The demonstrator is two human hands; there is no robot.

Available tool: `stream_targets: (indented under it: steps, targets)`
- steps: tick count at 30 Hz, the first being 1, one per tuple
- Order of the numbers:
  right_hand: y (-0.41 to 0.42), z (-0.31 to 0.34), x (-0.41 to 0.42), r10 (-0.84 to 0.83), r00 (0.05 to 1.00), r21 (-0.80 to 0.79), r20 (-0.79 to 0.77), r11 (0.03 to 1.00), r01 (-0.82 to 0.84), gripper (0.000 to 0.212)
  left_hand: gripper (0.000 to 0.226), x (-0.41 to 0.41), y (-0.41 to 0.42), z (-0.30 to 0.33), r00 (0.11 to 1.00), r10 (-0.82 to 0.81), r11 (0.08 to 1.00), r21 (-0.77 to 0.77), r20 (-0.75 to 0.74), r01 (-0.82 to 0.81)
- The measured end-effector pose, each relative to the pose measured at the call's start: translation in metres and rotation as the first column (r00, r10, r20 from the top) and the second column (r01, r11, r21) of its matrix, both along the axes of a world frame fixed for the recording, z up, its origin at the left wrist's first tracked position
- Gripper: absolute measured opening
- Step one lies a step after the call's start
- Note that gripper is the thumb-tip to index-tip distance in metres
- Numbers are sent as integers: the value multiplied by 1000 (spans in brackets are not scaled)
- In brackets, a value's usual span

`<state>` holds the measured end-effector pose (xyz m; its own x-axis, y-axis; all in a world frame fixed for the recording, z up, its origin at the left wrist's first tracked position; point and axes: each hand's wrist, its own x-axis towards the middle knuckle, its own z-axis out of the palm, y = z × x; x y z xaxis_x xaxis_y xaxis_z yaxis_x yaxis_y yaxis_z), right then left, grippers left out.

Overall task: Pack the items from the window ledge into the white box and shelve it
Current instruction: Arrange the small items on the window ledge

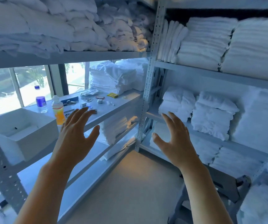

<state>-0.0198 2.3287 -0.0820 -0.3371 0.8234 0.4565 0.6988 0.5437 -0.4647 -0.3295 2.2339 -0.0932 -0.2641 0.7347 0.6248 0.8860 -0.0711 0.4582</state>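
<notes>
The white box [38, 139] stands open at the left end of the window ledge [113, 105]. Beside it are a bottle of orange drink [58, 110] and a clear bottle with a blue label [41, 104]. Farther along the ledge lie several small items: a yellow packet [112, 95], a small white case [100, 101], keys [89, 99] and a white cloth [89, 92]. My left hand [76, 135] is raised with fingers spread in front of the ledge, holding nothing. My right hand [173, 139] hovers the same way toward the right shelving, empty.
Metal shelving surrounds me, stacked with folded white towels [210, 44] and linens [210, 117]. A folded pile [113, 78] sits at the ledge's far end. A step stool [227, 189] stands at lower right on the grey floor [130, 183].
</notes>
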Motion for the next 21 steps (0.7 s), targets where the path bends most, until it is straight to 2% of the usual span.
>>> stream_targets:
  steps: [13,16,21]
  targets:
    - [113,9,-103,-121,992,-57,-42,991,119,77,56,-112,163,6,987,-159,987,-1,4,159]
    - [133,6,-130,-109,993,-69,-55,992,105,78,54,-139,186,4,986,-166,986,19,-6,166]
    - [169,-1,-168,-67,996,-85,-61,994,61,78,58,-171,210,-12,991,-132,990,-36,30,133]
